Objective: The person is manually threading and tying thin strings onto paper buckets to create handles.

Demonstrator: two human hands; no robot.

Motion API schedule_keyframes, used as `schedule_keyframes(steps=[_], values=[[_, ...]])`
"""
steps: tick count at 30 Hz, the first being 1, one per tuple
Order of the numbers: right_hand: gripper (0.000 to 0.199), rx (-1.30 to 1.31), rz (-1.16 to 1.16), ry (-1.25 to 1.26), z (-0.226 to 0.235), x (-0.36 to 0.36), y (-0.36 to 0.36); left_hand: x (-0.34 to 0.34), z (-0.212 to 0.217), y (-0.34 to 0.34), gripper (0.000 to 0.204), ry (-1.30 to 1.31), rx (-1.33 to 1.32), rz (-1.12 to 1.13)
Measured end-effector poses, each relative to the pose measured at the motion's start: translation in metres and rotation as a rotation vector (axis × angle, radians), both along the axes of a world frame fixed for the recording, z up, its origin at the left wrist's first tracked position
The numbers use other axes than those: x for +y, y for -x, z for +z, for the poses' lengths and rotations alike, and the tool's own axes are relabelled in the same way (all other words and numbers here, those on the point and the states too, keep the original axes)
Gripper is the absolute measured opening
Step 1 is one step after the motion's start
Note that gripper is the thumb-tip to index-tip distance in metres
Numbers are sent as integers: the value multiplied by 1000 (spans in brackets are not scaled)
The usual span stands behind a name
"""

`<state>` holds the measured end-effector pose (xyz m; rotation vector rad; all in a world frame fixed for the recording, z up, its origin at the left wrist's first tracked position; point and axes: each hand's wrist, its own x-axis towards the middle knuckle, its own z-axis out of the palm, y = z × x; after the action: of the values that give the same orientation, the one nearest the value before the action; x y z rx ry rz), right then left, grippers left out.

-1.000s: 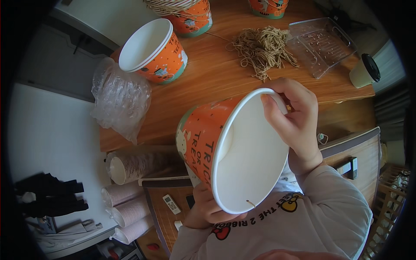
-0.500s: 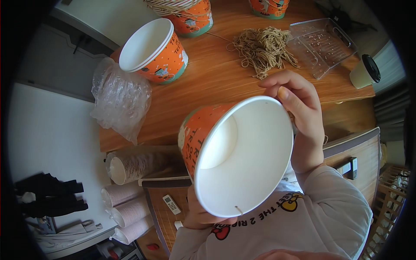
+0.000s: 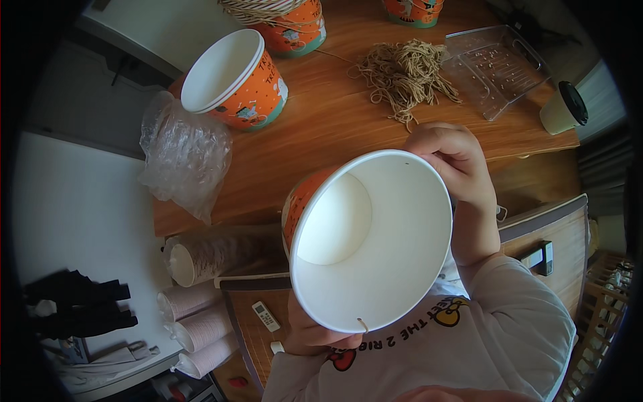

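Observation:
Tilted in front of my chest is a paper bucket (image 3: 382,261), white inside and orange outside, its mouth facing me. My left hand (image 3: 315,329) is closed on its lower side, partly hidden by it. A short piece of cord (image 3: 362,325) pokes through a hole near the bottom of the rim. At the upper right rim, beside a second small hole, the fingers of my right hand (image 3: 455,157) are bent and pinched together; the rim hides their tips and anything between them. On the table beyond lies a heap of tan cord (image 3: 414,74).
Nested orange buckets (image 3: 251,90) stand at the table's left beside a crumpled plastic bag (image 3: 184,161). Another bucket (image 3: 295,30) with cords is behind. A clear tray (image 3: 499,70) of small bits and a lidded cup (image 3: 562,110) are at right. Stacked paper cups (image 3: 194,331) lie lower left.
My right hand has lowered slightly and its raised fingers have curled into a pinch at the rim. The bucket has turned, showing more of its inside bottom.

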<state>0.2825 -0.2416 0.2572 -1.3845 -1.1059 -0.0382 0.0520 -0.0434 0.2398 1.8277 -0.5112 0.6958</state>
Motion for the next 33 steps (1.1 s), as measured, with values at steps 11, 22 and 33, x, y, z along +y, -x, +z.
schedule_keyframes(steps=[11,22,33], values=[[7,-122,-163,1,-11,-3,-3,-3,-21,-2,11,124,-112,28],[17,-303,-964,-75,30,-74,-38,-9,-31,-1,54,1284,372,-209],[15,-497,-1517,410,46,-120,-65,-34,0,-22,41,1341,207,243]])
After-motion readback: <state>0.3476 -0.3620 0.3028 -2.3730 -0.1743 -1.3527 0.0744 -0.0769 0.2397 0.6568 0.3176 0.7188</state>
